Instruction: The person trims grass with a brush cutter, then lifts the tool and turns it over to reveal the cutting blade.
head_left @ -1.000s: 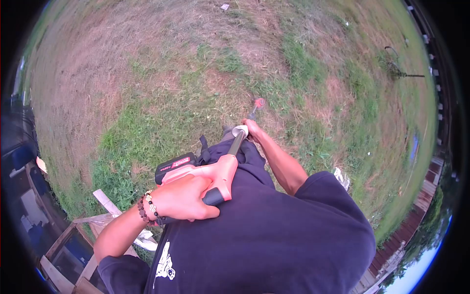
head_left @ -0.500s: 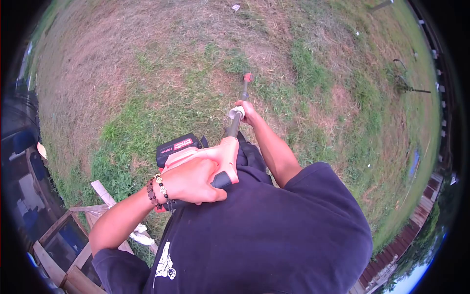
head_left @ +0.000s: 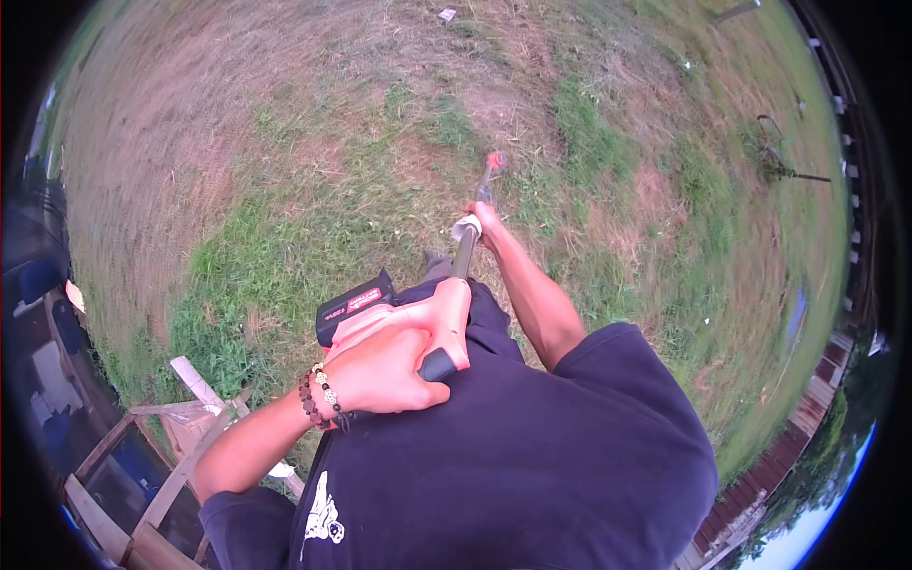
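Note:
A cordless grass trimmer with a pinkish-red body lies slantwise across my front. My left hand, with beaded bracelets at the wrist, is wrapped round its rear handle near a black grip. Beside that hand sits a black battery pack with a red label. Farther along, my right hand is closed on the shaft, next to a whitish ring-shaped part. The shaft reaches out to a small red head over the grass. What the head touches cannot be made out.
Patchy green and dry grass surrounds me. A wooden frame stands close at my left, by dark bluish objects. A thin dark metal thing lies at the right. Rusty sheeting edges the lower right.
The trimmer's red head has swung slightly right and nearer to me. My left hand and the trimmer body have shifted a little right and down in view. Both grips stay the same.

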`<control>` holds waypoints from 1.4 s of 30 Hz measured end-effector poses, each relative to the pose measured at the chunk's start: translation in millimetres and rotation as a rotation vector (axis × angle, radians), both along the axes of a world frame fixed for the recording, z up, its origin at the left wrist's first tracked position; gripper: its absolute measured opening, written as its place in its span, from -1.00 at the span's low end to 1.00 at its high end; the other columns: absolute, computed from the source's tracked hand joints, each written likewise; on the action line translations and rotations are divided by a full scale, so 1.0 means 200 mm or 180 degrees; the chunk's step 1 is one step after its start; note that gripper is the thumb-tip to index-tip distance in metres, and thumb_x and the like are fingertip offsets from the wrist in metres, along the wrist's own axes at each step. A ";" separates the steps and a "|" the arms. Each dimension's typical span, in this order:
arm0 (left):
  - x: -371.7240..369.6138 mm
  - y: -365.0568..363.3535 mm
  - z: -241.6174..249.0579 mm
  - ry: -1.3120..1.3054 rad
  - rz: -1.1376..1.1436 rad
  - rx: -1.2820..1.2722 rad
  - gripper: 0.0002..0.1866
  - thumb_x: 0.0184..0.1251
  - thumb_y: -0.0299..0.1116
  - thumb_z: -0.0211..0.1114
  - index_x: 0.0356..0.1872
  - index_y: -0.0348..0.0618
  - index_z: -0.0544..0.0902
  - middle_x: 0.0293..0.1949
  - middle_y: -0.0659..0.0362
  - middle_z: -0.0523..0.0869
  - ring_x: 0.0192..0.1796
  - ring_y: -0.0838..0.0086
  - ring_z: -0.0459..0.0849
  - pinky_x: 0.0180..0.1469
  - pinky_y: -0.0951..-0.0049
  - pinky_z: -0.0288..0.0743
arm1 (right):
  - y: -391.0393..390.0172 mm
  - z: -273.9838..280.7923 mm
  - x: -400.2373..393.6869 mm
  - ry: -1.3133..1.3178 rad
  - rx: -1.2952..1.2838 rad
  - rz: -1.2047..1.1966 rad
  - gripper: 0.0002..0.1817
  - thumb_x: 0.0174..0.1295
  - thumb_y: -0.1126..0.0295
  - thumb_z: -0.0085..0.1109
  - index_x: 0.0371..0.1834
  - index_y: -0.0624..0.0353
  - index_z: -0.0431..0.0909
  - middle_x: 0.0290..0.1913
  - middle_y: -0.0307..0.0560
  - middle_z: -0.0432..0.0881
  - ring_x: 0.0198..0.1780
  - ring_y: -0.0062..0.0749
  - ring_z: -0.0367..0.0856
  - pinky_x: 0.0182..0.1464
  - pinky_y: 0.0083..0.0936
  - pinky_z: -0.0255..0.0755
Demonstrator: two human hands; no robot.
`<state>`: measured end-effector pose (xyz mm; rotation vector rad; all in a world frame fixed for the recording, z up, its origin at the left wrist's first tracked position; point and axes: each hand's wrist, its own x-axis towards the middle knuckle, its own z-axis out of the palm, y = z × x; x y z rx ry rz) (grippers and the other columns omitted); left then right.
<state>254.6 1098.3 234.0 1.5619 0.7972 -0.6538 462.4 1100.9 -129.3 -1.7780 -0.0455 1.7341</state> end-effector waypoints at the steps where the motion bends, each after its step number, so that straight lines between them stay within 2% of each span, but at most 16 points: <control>1: 0.00 -0.01 0.00 -0.0078 -0.0043 0.0265 -0.64 -0.14 -0.22 0.26 -0.43 -0.36 0.48 -0.59 0.07 0.61 -0.49 0.38 0.61 -0.40 0.41 0.45 | 0.07 0.00 -0.02 -0.0065 0.0008 0.0275 -0.87 0.00 0.37 0.01 -0.47 0.20 0.45 -0.60 -0.16 0.45 -0.61 -0.39 0.44 -0.56 -0.37 0.37; 2: 0.01 0.01 0.02 0.0078 0.0156 0.0129 -0.63 -0.17 -0.19 0.26 -0.49 -0.37 0.49 -0.60 0.02 0.58 -0.44 0.30 0.61 -0.35 0.37 0.44 | 0.14 -0.01 -0.06 -0.0012 0.0224 0.0217 -0.87 0.00 0.36 0.02 -0.47 0.19 0.47 -0.60 -0.17 0.46 -0.62 -0.41 0.44 -0.57 -0.38 0.37; 4: 0.00 0.00 0.01 -0.0014 0.0273 0.0319 -0.64 -0.16 -0.21 0.25 -0.50 -0.39 0.49 -0.59 0.00 0.57 -0.45 0.28 0.60 -0.36 0.36 0.43 | 0.27 -0.02 -0.15 0.0117 0.0653 0.0107 -0.87 0.01 0.35 0.04 -0.48 0.18 0.49 -0.61 -0.19 0.47 -0.63 -0.44 0.44 -0.58 -0.41 0.36; 10: 0.06 0.02 0.04 0.0169 0.0487 0.0323 -0.60 -0.17 -0.18 0.24 -0.62 -0.41 0.40 -0.60 -0.05 0.51 -0.49 0.27 0.55 -0.42 0.35 0.38 | 0.53 -0.05 -0.22 0.0309 0.0686 0.0699 -0.87 0.01 0.35 0.08 -0.50 0.17 0.54 -0.60 -0.21 0.50 -0.61 -0.48 0.48 -0.60 -0.44 0.36; 12: 0.05 0.04 0.03 0.0177 0.0554 0.0315 -0.60 -0.17 -0.17 0.24 -0.63 -0.40 0.39 -0.61 -0.05 0.50 -0.49 0.28 0.55 -0.42 0.35 0.38 | 0.52 -0.03 -0.22 0.0433 0.0622 0.0563 -0.87 -0.01 0.34 0.10 -0.49 0.16 0.53 -0.60 -0.20 0.50 -0.61 -0.46 0.48 -0.61 -0.42 0.37; 14: 0.05 0.06 0.01 0.0129 0.0526 0.0346 -0.61 -0.14 -0.18 0.24 -0.64 -0.37 0.39 -0.60 -0.05 0.52 -0.52 0.32 0.56 -0.44 0.39 0.39 | 0.48 0.00 -0.20 0.0153 0.0348 0.0659 -0.87 -0.01 0.35 0.10 -0.47 0.16 0.53 -0.60 -0.19 0.50 -0.61 -0.45 0.48 -0.60 -0.40 0.39; 17: 0.03 0.10 0.01 0.0032 0.0554 -0.0221 -0.64 -0.09 -0.23 0.22 -0.60 -0.42 0.40 -0.52 -0.05 0.57 -0.59 0.38 0.57 -0.48 0.44 0.43 | 0.42 -0.11 -0.09 0.0021 0.0206 0.0625 -0.88 -0.03 0.36 0.09 -0.46 0.16 0.50 -0.60 -0.18 0.49 -0.62 -0.42 0.47 -0.59 -0.38 0.39; 20: 0.02 0.09 0.03 -0.0153 0.1062 -0.0245 -0.64 -0.09 -0.19 0.21 -0.54 -0.39 0.47 -0.68 0.10 0.56 -0.63 0.42 0.59 -0.51 0.44 0.43 | 0.31 -0.04 0.00 0.0100 0.0139 0.0311 -0.89 -0.05 0.37 0.09 -0.49 0.16 0.47 -0.60 -0.18 0.48 -0.63 -0.42 0.47 -0.61 -0.39 0.36; 22: 0.03 0.10 0.04 -0.0419 0.1472 -0.0461 -0.65 -0.07 -0.19 0.20 -0.53 -0.38 0.48 -0.68 0.11 0.57 -0.62 0.43 0.60 -0.50 0.45 0.44 | 0.30 0.00 0.06 -0.0111 0.0057 0.0566 -0.88 -0.05 0.37 0.09 -0.49 0.17 0.46 -0.60 -0.18 0.48 -0.63 -0.42 0.47 -0.61 -0.38 0.35; 25: 0.07 0.06 0.03 -0.0398 0.1590 -0.0484 -0.64 -0.11 -0.17 0.21 -0.59 -0.37 0.46 -0.68 0.08 0.55 -0.59 0.37 0.60 -0.47 0.42 0.44 | 0.31 0.03 0.07 -0.0266 0.0012 0.0777 -0.87 -0.04 0.36 0.09 -0.48 0.19 0.48 -0.61 -0.18 0.47 -0.64 -0.43 0.45 -0.61 -0.39 0.32; 28: 0.11 -0.02 0.00 -0.0303 0.1337 0.0128 -0.63 -0.19 -0.17 0.23 -0.71 -0.37 0.43 -0.74 0.05 0.47 -0.62 0.28 0.52 -0.51 0.34 0.38 | 0.36 -0.06 0.03 -0.0309 0.0177 0.1108 -0.86 -0.01 0.34 0.11 -0.51 0.20 0.49 -0.62 -0.20 0.47 -0.64 -0.47 0.42 -0.57 -0.44 0.30; 34: 0.11 0.01 -0.02 -0.0253 0.1494 0.0321 -0.62 -0.20 -0.20 0.22 -0.79 -0.35 0.35 -0.78 0.07 0.41 -0.65 0.32 0.49 -0.54 0.33 0.34 | 0.61 -0.03 -0.11 -0.0130 0.0462 0.1301 -0.85 0.00 0.36 0.11 -0.57 0.22 0.50 -0.62 -0.18 0.47 -0.63 -0.47 0.43 -0.60 -0.45 0.32; 37: 0.14 0.03 -0.07 -0.0161 0.1563 0.0386 -0.64 -0.17 -0.21 0.25 -0.66 -0.36 0.39 -0.72 0.00 0.53 -0.56 0.29 0.58 -0.44 0.37 0.42 | 0.71 -0.01 -0.12 -0.0108 0.0347 0.1317 -0.82 -0.01 0.35 0.13 -0.46 0.27 0.49 -0.59 -0.13 0.50 -0.61 -0.40 0.48 -0.56 -0.38 0.42; 41: 0.12 0.02 -0.12 -0.0334 0.2081 -0.0244 -0.62 -0.12 -0.18 0.25 -0.58 -0.36 0.40 -0.72 0.09 0.57 -0.61 0.45 0.60 -0.49 0.49 0.45 | 0.74 -0.04 -0.03 -0.0333 0.0155 0.1575 -0.79 -0.03 0.34 0.16 -0.43 0.27 0.48 -0.58 -0.11 0.50 -0.61 -0.38 0.49 -0.57 -0.37 0.41; 42: 0.12 0.01 -0.14 -0.0379 0.2044 -0.0194 -0.62 -0.09 -0.19 0.24 -0.55 -0.38 0.40 -0.71 0.12 0.58 -0.64 0.49 0.61 -0.52 0.54 0.46 | 0.72 -0.03 0.01 -0.0446 0.0115 0.1623 -0.80 -0.04 0.34 0.16 -0.44 0.26 0.48 -0.59 -0.11 0.50 -0.62 -0.38 0.48 -0.57 -0.37 0.41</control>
